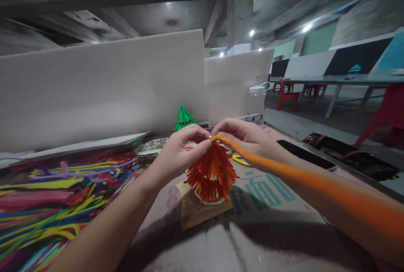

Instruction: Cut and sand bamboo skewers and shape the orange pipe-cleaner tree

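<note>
An orange pipe-cleaner tree (214, 171) with layered fringes stands in front of me on a piece of brown cardboard (202, 217). At its tip, my left hand (186, 145) pinches the end of a long orange pipe cleaner (252, 158). My right hand (243, 135) comes from the other side, its fingers closed at the same tip, on the pipe cleaner. The strip runs from there over my right forearm towards the lower right and blurs close to the camera. My fingertips partly hide the top of the tree.
Many coloured pipe cleaners (63, 196) lie heaped at left. Behind my hands are a small green tree (183, 118), a clear dish (151, 146) and a white-lidded bottle (257, 99). A black phone (306, 155) lies at right. White panels (110, 91) border the table's back.
</note>
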Motion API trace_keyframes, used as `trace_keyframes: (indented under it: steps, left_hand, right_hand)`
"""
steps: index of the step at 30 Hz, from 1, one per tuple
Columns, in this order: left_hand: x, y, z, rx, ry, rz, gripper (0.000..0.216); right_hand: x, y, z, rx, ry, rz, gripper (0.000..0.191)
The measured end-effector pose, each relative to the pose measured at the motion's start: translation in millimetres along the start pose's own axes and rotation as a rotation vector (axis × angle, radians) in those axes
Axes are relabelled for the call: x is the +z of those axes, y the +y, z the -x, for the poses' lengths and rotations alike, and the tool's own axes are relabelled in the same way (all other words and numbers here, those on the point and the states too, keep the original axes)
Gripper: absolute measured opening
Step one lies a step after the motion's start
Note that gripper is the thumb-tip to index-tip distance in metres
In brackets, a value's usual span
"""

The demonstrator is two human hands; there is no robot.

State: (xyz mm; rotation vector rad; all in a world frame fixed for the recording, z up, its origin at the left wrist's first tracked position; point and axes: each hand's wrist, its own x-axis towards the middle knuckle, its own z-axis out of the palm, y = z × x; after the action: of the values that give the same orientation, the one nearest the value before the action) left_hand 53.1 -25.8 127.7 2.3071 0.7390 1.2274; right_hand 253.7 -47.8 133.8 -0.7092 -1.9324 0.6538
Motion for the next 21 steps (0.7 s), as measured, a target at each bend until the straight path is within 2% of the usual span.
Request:
trace_keyframes:
  steps: [4,7,11,15,21]
  left_hand:
    - [4,2,2,0.008,0.052,-0.085,0.017]
    - [8,5,4,0.048,0.101,-0.199,0.011]
    - [11,15,8,0.117,0.134,-0.271,0.007]
    - [13,19,10,0.136,0.104,-0.271,0.01]
    - [8,14,9,0.156,0.058,-0.223,0.013]
  right_hand:
    - [-12,-16,6,-0.075,0.06,0.131,0.042]
    - [-19,-27,9,-0.073,-0.021,0.169,0.051]
    - [-19,-36,14,-0.078,-0.104,0.357,0.035]
    - [-15,-31,16,-0.074,-0.038,0.55,0.008]
    - [-18,-21,10,-0.138,0.009,0.539,0.007]
